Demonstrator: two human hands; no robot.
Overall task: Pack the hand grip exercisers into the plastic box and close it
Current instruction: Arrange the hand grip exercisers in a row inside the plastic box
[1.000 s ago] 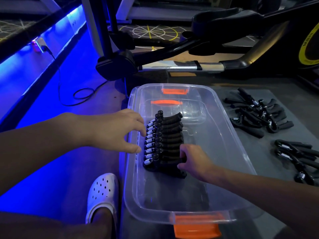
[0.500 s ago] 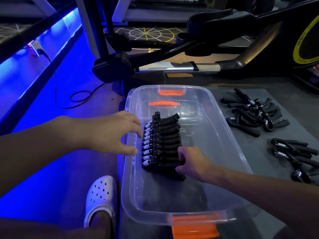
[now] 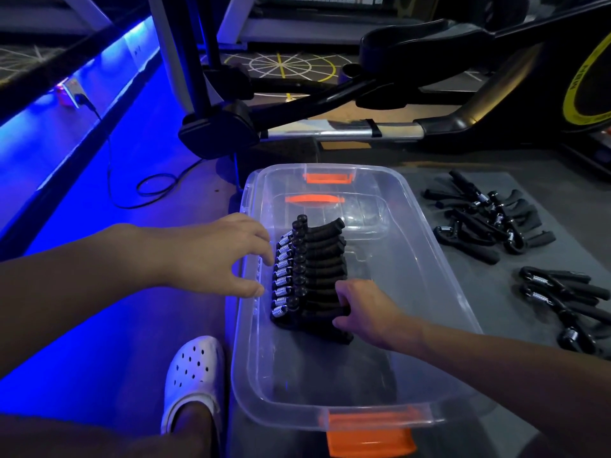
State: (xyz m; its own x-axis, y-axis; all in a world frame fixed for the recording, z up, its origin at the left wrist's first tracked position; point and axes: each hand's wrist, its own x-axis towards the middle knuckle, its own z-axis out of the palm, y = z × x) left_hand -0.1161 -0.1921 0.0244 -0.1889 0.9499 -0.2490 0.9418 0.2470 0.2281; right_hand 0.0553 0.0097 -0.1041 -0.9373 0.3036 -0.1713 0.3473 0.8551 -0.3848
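Inside the plastic box (image 3: 413, 259), near its left wall, sits a tidy row of hand grip exercisers (image 3: 314, 272). My right hand (image 3: 367, 309) is curled on the nearest one's foam handle. My left hand (image 3: 215, 256) hovers at the rim by the springs (image 3: 281, 279), fingers loose, gripping nothing. I'd guess these are light but stiff, with slick coils and grippy foam, so pinch the handles. More loose ones (image 3: 489, 223) wait on the mat (image 3: 479, 282) to the right.

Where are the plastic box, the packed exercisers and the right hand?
plastic box (image 3: 330, 375): head view, bare bottom.
packed exercisers (image 3: 322, 259): head view, black handles.
right hand (image 3: 367, 309): head view, back of hand.
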